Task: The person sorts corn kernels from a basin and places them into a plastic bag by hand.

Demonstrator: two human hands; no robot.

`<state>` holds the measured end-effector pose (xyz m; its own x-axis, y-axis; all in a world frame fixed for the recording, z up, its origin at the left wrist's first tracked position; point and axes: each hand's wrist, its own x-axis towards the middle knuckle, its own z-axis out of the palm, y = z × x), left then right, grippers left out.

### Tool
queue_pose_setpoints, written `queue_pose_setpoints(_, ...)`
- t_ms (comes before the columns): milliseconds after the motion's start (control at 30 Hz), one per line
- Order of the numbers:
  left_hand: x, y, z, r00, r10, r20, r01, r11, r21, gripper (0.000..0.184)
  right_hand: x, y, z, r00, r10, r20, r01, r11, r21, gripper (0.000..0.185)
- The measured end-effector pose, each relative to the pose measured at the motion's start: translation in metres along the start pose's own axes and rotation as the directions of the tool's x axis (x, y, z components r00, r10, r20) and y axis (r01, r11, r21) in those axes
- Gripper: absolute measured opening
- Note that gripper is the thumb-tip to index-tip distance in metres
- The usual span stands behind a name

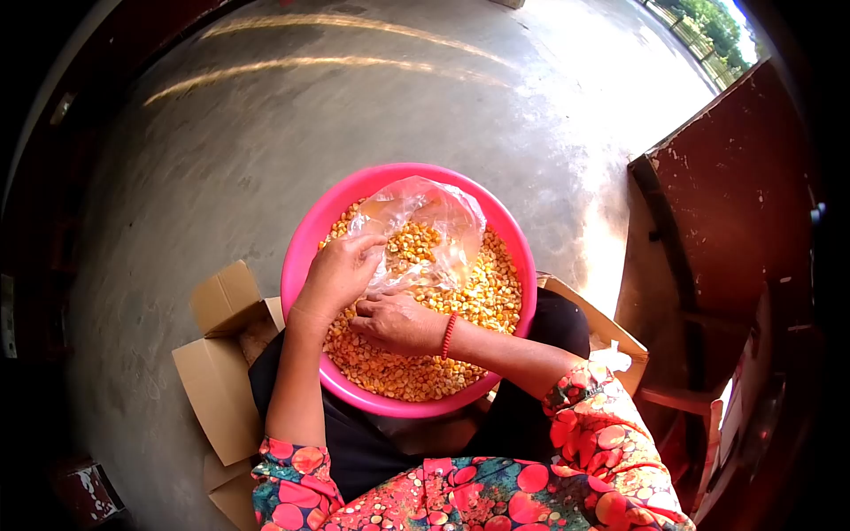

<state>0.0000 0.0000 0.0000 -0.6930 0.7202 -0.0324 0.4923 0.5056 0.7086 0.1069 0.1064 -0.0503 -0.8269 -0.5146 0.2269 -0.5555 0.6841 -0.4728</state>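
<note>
While the left hand (341,270) is pinching the bag (462,228) at the bowl's (412,407) twelve o'clock, the right hand (398,323) is resting curled on corn (416,376), grip unclear; holding the bag taut is probably helping.

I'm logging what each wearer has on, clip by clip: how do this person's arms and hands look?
The left grip and right grip are bare, ungloved hands. A red beaded bracelet circles the right wrist. The left sleeve and right sleeve leave the forearms bare, printed with rounded red, pink and orange shapes over dark teal.
</note>
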Motion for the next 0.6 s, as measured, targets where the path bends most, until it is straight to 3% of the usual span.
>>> queue_pose_setpoints(67, 0.001, -0.001, 0.002, 1.0, 0.019, -0.005, -0.019, 0.998, -0.058, 0.027, -0.002, 0.003, 0.005, 0.993, 0.065, 0.1, -0.071, 0.996, 0.054, 0.013)
queue_pose_setpoints(100, -0.001, 0.005, -0.008, 1.0, 0.025, 0.002, -0.025, 0.999, -0.024, 0.027, 0.005, -0.003, 0.004, 1.0, 0.01, -0.011, -0.009, 0.999, 0.048, 0.014)
queue_pose_setpoints(233, 0.001, 0.004, 0.0, 0.996, 0.087, -0.013, -0.087, 0.996, -0.028, 0.027, -0.002, -0.003, 0.003, 0.998, 0.039, 0.052, -0.042, 0.997, 0.067, 0.018)
queue_pose_setpoints(300, 0.0, 0.006, -0.001, 0.998, 0.047, 0.048, -0.048, 0.999, 0.017, 0.026, -0.002, -0.004, 0.0, 0.997, 0.04, 0.066, -0.044, 0.997, 0.068, 0.02)
queue_pose_setpoints(400, 0.001, 0.004, 0.0, 0.997, 0.068, 0.033, -0.069, 0.998, 0.016, 0.027, -0.001, -0.007, -0.007, 0.991, 0.047, 0.124, -0.067, 0.984, 0.165, 0.025)
queue_pose_setpoints(600, 0.001, 0.003, -0.001, 0.996, 0.079, 0.036, -0.08, 0.997, 0.021, 0.027, 0.002, -0.005, -0.008, 0.997, 0.067, 0.042, -0.076, 0.956, 0.284, 0.026)
